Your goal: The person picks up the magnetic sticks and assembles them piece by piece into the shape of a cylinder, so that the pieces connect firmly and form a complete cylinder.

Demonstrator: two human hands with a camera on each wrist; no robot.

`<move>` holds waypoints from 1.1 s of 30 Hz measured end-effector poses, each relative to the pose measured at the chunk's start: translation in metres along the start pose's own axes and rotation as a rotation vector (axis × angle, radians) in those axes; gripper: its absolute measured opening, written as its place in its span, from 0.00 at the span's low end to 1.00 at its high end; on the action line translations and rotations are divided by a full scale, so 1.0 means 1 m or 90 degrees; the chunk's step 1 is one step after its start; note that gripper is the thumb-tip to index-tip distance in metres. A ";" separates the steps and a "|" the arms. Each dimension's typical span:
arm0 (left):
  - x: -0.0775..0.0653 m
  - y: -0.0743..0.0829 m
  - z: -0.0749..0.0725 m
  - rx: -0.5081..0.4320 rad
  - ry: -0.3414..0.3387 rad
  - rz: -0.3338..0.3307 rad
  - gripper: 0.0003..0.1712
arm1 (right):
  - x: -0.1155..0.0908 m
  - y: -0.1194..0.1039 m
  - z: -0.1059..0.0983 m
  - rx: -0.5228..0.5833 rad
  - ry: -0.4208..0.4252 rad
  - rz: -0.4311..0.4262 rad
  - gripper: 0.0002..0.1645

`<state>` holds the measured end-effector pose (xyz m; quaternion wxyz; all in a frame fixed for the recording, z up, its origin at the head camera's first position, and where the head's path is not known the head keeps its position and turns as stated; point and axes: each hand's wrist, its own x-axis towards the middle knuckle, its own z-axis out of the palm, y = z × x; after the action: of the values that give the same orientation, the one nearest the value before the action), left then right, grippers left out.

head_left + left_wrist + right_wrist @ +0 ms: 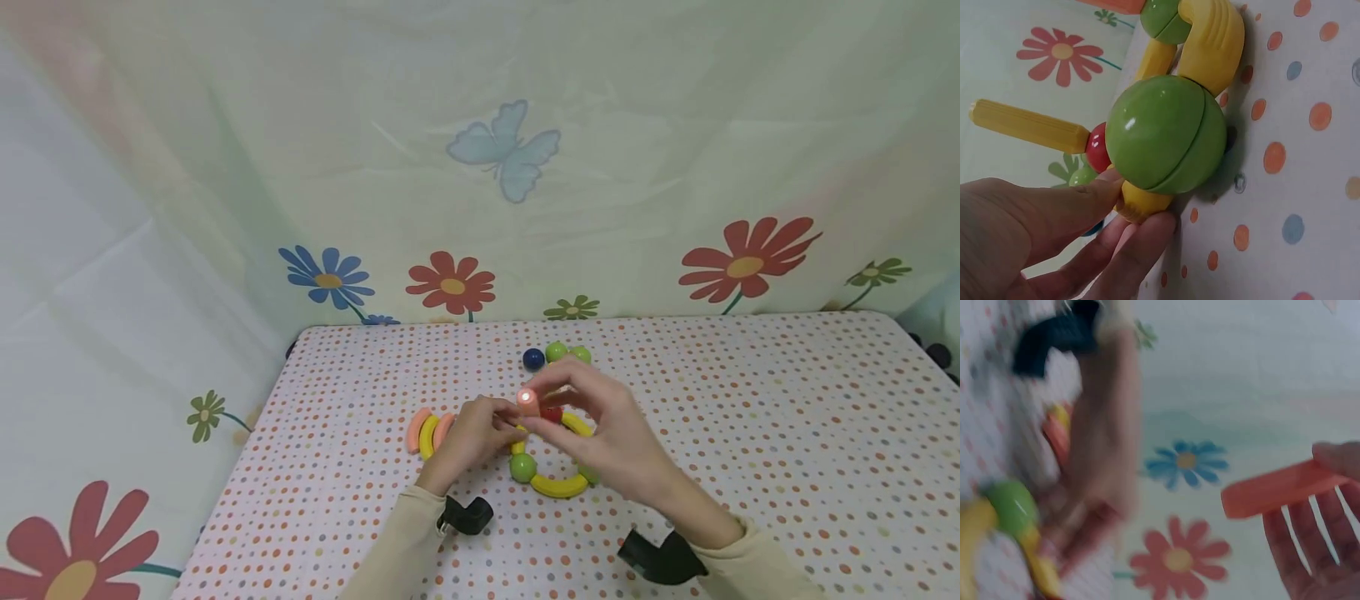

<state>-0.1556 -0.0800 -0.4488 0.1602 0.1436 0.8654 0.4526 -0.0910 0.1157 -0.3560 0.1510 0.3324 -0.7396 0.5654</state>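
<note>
- Left hand [476, 433]: thumb and fingers pinch a yellow curved piece [1140, 203] right up against a green ball [1163, 134]. Too much twist could pop that joint; fastening isn't visible, so treat as weak.
- Right hand [611, 437]: thumb on one face, fingers on the other, pinching an orange curved piece [1282, 487]. Long free end sticks out, so a bump could spin it in the grip or drop it.
- Orange piece sits near the left fingertips in the head view. Risk: hands collide if either comes in fast. Bright spot on its end; glare or metal, can't tell.
- Red ball [553, 414] looks close behind it. A low pass could clip it and skew the ring.
- Near yellow arc [558, 486] rests on the counter [787, 433]. Right hand hides part of the ring; can't tell if it's closed. Blocked sightline could mean misalignment.
- Row of curved pieces [428, 437] just left of the left hand: a sleeve swing could scatter it.
- Dark blue ball [533, 359] and lime ball [556, 352] farther out: if loose, a jolt could roll them.
</note>
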 end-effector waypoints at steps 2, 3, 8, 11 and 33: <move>0.001 -0.001 -0.001 0.017 0.009 0.003 0.11 | -0.008 0.004 0.018 0.017 -0.003 0.017 0.22; 0.001 -0.001 -0.001 0.021 0.012 0.000 0.11 | -0.013 0.007 0.026 0.016 0.002 0.032 0.21; 0.003 -0.002 0.000 0.027 0.020 -0.016 0.14 | -0.029 0.024 0.047 0.000 0.048 0.124 0.21; 0.004 -0.003 0.000 0.018 0.017 -0.013 0.15 | -0.034 0.032 0.051 -0.001 0.070 0.161 0.21; 0.005 -0.004 0.000 -0.003 0.011 -0.010 0.14 | -0.045 0.049 0.056 -0.015 0.058 0.186 0.23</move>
<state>-0.1604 -0.0804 -0.4532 0.1568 0.1324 0.8669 0.4543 -0.0825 0.0844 -0.4367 0.1046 0.1934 -0.7792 0.5870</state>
